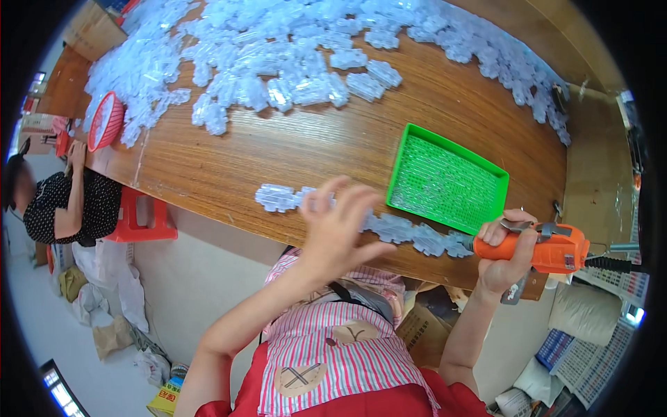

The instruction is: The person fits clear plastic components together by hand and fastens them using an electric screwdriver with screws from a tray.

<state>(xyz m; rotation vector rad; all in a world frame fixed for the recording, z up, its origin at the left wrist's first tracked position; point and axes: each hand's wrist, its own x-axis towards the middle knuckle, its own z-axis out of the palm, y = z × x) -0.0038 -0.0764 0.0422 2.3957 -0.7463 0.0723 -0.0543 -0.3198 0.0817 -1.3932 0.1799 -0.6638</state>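
My right hand (511, 251) is wrapped round an orange electric screwdriver (560, 249) with a black cord, its tip pointing left at the end of a row of clear plastic pieces (429, 238). That row lies along the near edge of the table. Over its middle my left hand (340, 226) hovers with fingers spread, hiding some pieces; whether it touches them I cannot tell. To its left lies another clear piece (276, 197). Just beyond the screwdriver sits a green tray (501, 182) with many small shiny metal parts, probably screws, spread over its bottom.
Heaps of clear plastic pieces (257, 48) cover the far side of the wooden table (313, 149). A red basket (108, 121) stands at the left edge. Another person (76, 201) sits there near a red stool (142, 219). A cardboard wall (590, 153) borders the right end.
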